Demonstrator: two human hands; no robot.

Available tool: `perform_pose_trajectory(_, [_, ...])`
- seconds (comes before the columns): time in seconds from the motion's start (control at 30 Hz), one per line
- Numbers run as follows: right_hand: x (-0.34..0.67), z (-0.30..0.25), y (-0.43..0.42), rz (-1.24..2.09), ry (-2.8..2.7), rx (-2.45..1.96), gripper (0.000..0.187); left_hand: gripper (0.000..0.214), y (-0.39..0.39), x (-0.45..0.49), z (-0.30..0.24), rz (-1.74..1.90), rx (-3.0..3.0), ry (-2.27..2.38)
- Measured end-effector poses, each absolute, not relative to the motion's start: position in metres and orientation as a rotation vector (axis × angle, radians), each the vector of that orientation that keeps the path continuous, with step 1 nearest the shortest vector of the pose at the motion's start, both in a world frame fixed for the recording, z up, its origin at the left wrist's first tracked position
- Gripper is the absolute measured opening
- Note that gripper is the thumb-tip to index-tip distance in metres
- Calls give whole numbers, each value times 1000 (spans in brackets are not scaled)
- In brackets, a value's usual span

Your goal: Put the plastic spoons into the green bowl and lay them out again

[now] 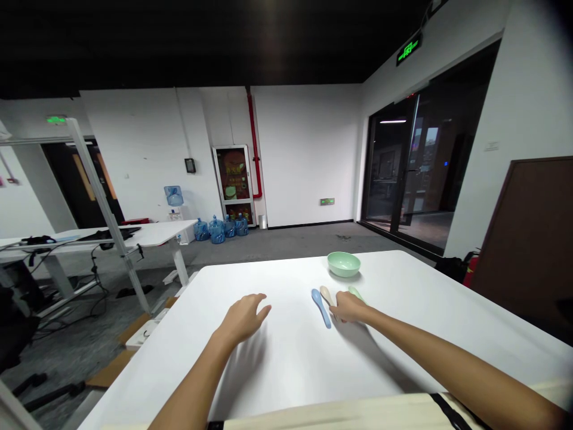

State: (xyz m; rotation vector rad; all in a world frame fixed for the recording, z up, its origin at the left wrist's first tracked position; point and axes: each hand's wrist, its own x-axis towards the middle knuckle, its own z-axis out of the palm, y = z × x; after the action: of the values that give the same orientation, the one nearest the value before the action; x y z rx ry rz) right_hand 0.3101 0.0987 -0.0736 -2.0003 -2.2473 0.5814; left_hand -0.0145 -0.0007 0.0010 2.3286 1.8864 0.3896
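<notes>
Spoons (321, 307) beside a green bowl (343, 264)

The left forearm (192, 376) reaches forward, its left hand (244, 318) open, palm down, fingers loosely spread. The right forearm (447, 364) stretches across from the right, its right hand (349, 307) palm down, fingers together and angled downward.

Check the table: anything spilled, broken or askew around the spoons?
Nothing stands out. The mint-green bowl sits upright on the white table, and the blue spoon lies whole beside the right hand. That hand covers part of the beige spoon and green spoon, so damage there cannot be ruled out.
</notes>
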Motion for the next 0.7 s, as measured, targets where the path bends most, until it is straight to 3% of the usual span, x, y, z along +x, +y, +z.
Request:
perform_pose_trajectory(0.2, [299,-66,97,189,-2309,-1938,33,54,1,-17,-2,397,2337,1883])
perform_pose_trajectory(0.37, [281,-62,94,214,-2381,-1873,25,54,1,-19,-3,416,2355,1859])
perform_pose_trajectory(0.7, [264,-67,96,394,-2292,-1927,27,53,-1,-18,0,405,2356,1870])
